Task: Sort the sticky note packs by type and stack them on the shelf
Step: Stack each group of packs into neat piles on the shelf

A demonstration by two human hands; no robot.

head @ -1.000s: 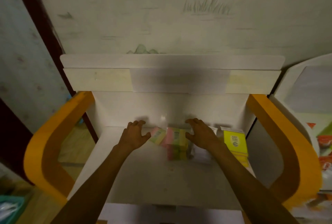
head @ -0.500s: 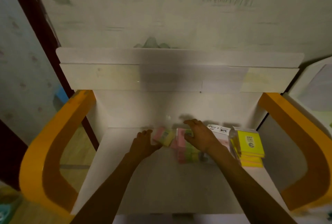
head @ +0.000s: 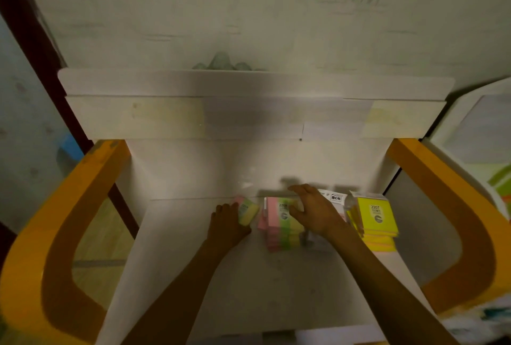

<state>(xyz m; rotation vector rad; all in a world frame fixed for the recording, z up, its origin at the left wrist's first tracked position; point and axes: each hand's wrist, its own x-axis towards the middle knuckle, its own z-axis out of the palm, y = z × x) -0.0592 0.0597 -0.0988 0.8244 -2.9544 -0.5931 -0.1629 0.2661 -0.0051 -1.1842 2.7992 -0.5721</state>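
head view. the person's left hand [head: 227, 223] is gripping a small pastel pack [head: 247, 211], fingers curled round its near edge, at the back of the white shelf [head: 276, 283]; the pack is tilting, one end raised off the board, just left of the multicolour stack [head: 282, 227]. the right hand [head: 313, 213] is lying across the top of that stack, fingers spread and fairly straight, pressing or steadying rather than clamping, as far as the view is showing. behind and right of this hand a white-labelled pack [head: 334, 197] is showing, mostly hidden; further right the yellow stack [head: 376, 220] is sitting near the orange side panel [head: 431, 192], apart from both hands.

handling, as a judgement: each pack is looking light, a stiff block of paper in a glossy clear wrapper, so it is likely sliding easily on the board and on its neighbours; it is not fragile, though corners may be denting. the best hold is probably across the two short edges, thumb opposing fingers, rather than on the slick top face.

appearance: the small pack is showing pink and pale yellow-green bands; the multicolour stack is showing pink, green and yellow stripes under a printed number; the yellow stack is showing plain bright yellow with a dark round mark.
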